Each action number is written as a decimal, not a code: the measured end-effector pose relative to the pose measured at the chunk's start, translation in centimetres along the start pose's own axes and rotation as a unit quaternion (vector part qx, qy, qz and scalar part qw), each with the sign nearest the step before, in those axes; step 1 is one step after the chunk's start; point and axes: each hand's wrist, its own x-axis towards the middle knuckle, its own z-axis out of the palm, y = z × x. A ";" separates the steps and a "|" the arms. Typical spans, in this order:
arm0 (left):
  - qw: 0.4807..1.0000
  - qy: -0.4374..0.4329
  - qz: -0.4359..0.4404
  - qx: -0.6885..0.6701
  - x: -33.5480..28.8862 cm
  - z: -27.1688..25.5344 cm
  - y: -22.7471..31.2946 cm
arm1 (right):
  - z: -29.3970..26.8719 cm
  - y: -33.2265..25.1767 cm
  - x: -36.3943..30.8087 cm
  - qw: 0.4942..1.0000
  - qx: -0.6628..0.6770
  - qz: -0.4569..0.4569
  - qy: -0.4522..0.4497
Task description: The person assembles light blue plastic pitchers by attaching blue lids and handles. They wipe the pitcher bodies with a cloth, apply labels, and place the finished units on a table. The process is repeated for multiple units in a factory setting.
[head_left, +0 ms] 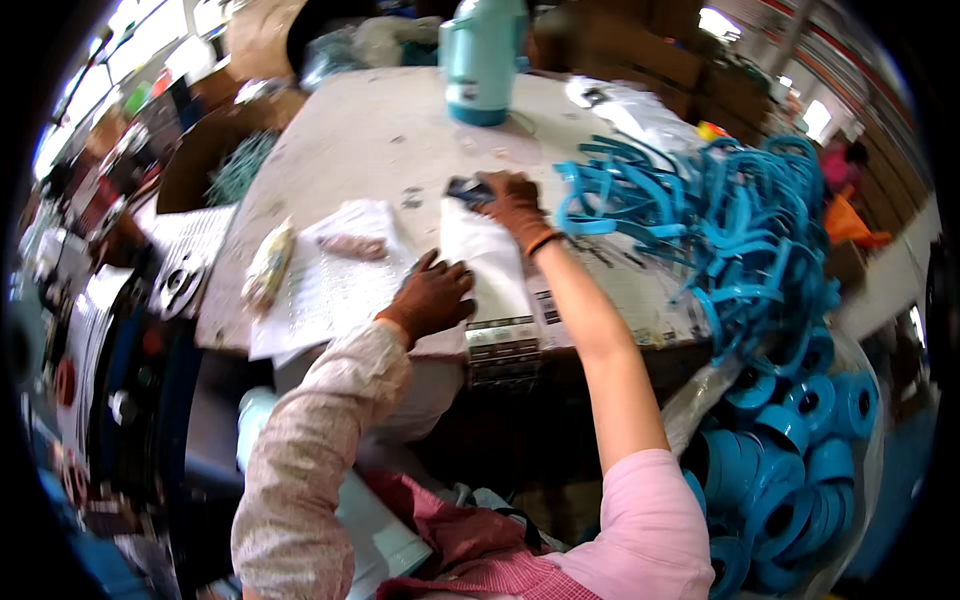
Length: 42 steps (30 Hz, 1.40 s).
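Note:
My right hand (518, 208), in a brown glove, is closed on a small dark, shiny object (468, 190) at the far end of a white strip (485, 250). What exactly this object is stays unclear. The strip runs toward me, and its near end, a dark printed label sheet (502, 350), hangs over the table's front edge. My left hand (435, 300), also gloved, rests left of the strip with its fingers apart and nothing visible in them. Beside it lie printed paper sheets (335, 285), with a small pinkish bundle (355, 246) on top.
A wrapped pale packet (268, 265) lies at the table's left. A light-green jug (482, 70) stands at the back. Blue plastic straps (740, 230) are heaped at the right, above a bag of blue ring-shaped parts (775, 460). A carton (190, 160) stands left of the table.

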 end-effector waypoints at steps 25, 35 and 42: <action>0.660 0.149 -0.542 -0.499 -41.3 -7.8 -2.5 | -8.9 -7.5 -18.6 0.987 0.159 0.035 -0.008; 0.682 0.038 -0.582 -0.441 -37.9 -12.5 3.2 | -5.7 -11.2 -16.2 0.979 0.098 0.117 -0.133; 0.703 0.218 -0.599 -0.314 -42.8 -2.6 -2.4 | -4.7 -10.2 -17.2 0.979 0.195 -0.014 -0.055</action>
